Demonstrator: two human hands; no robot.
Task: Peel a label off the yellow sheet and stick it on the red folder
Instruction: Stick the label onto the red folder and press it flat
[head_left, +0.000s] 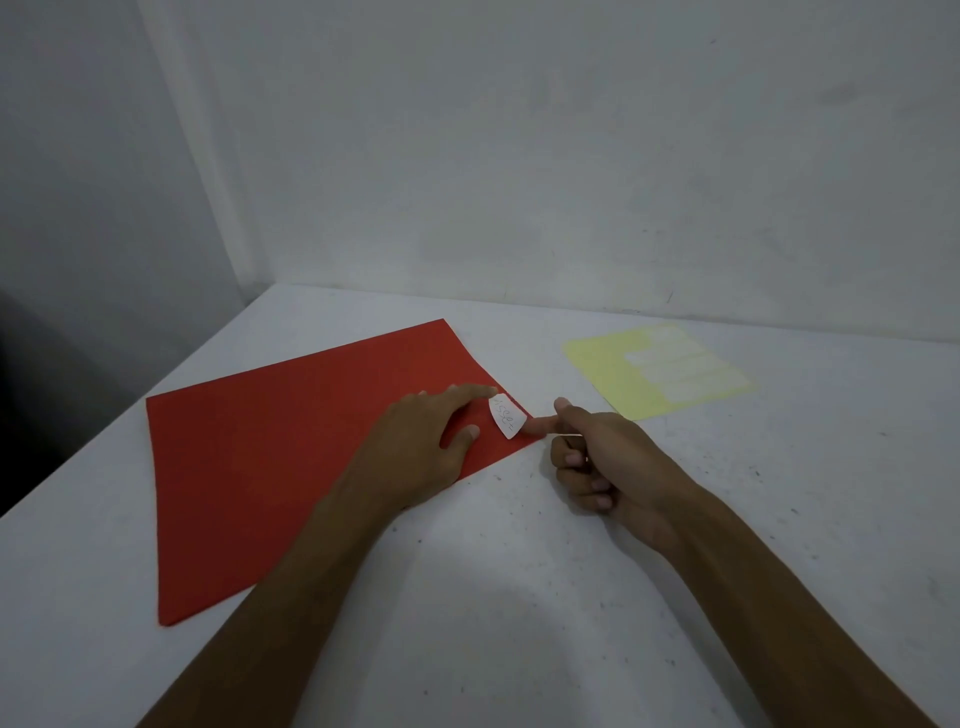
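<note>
A red folder (270, 457) lies flat on the white table, left of centre. A small white label (505, 415) with handwriting sits near the folder's right corner, one end curling up. My left hand (431, 441) rests flat on the folder, its forefinger touching the label's upper end. My right hand (597, 457) is beside the folder's right edge, forefinger stretched out to the label's lower end, the other fingers curled in. The yellow sheet (613, 374) with several white labels lies farther right.
The white table (519, 597) stands against grey walls at the back and left. Its left edge runs diagonally past the folder, with a dark drop beyond.
</note>
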